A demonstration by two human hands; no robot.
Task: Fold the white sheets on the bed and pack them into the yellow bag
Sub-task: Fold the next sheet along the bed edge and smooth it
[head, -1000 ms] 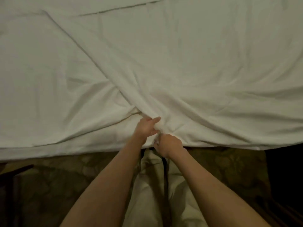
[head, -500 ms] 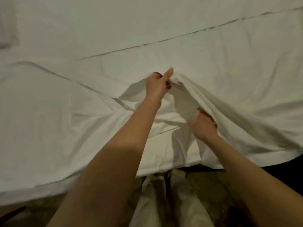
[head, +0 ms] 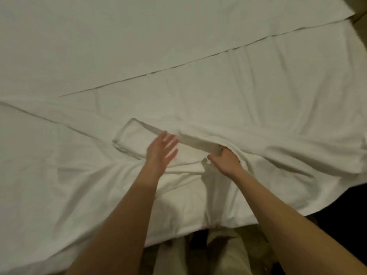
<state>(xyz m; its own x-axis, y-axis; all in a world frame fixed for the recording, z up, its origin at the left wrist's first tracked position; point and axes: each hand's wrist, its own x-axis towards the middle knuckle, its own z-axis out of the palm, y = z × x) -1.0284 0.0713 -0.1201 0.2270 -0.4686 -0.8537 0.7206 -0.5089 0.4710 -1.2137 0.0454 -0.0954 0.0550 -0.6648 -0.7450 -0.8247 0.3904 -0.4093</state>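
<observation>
Right hand (head: pixel 225 162) pinching a fold of white sheet (head: pixel 258 108), fingers tucked under the cloth. Left hand (head: pixel 161 150) flat, fingers spread, just over the turned-back corner (head: pixel 131 135). Soft, light, limp; likely best taken at hems and corners. Spread across the bed (head: pixel 79 36), draping off the near edge.

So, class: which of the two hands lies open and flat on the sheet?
The left hand, fingers spread straight over the folded-back flap; the right hand curls its grip round a sheet edge.
</observation>
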